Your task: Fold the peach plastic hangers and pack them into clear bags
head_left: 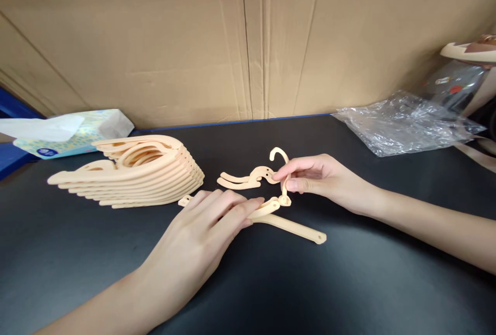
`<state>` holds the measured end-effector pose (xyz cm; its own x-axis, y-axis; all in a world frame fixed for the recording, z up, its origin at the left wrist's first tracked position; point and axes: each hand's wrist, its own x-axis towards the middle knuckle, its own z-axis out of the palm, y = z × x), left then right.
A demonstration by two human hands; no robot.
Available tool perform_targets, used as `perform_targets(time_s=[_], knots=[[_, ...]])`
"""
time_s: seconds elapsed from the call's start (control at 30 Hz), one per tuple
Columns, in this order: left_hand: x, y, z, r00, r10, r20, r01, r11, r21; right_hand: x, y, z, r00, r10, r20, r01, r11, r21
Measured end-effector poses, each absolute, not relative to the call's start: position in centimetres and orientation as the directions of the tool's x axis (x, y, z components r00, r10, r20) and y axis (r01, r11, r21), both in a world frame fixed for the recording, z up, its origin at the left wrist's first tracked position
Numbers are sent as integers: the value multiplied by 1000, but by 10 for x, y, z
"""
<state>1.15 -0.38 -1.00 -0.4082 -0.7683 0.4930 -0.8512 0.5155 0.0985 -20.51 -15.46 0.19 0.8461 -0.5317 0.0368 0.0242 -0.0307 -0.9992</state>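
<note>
Between the thumb and fingers of my right hand [320, 176] is a peach-coloured plastic hanger hook [278, 153], upright with its curve at the top. Its wider foot sits at the end of a hanger arm [267, 207]; whether the two are joined I cannot tell. My left hand [211, 226] closes on that arm from above, and its fingers cover much of it. Under these fingers a long straight bar [296, 228] sticks out to the right, with a hole at its end. Just behind my hands lies another folded hanger piece [242, 179], close to my right fingertips.
A neat stack of folded peach hangers [155, 180] stands on the black table [349, 293] to the left. Behind it is a pack of tissues [81, 131]. Crumpled clear plastic [406, 123] lies at the back right. Cardboard [163, 41] walls off the far edge.
</note>
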Motion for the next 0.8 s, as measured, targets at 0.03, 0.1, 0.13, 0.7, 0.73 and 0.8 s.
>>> perform_targets(time_s=[0.03,0.1,0.13,0.7,0.73,0.8], knots=[[12,-4,-10,-407,-771,490,-850,516,106,-205,-154,2,848,-529,33,17,-36,-999],[12,-3,-10,-409,-776,481,-844,522,123,-205,-154,3,851,-525,35,9,-53,-999],[12,-3,-10,-412,-775,479,-841,526,128,-205,-153,4,852,-523,39,8,-62,-998],[12,0,-10,-415,-766,492,-826,544,150,-206,-148,3,841,-537,61,-35,-168,-985],[12,1,-10,-413,-765,493,-827,543,149,-206,-148,3,839,-540,65,-35,-173,-984],[12,1,-10,-411,-769,490,-830,538,149,-207,-147,2,833,-549,69,-42,-187,-981]])
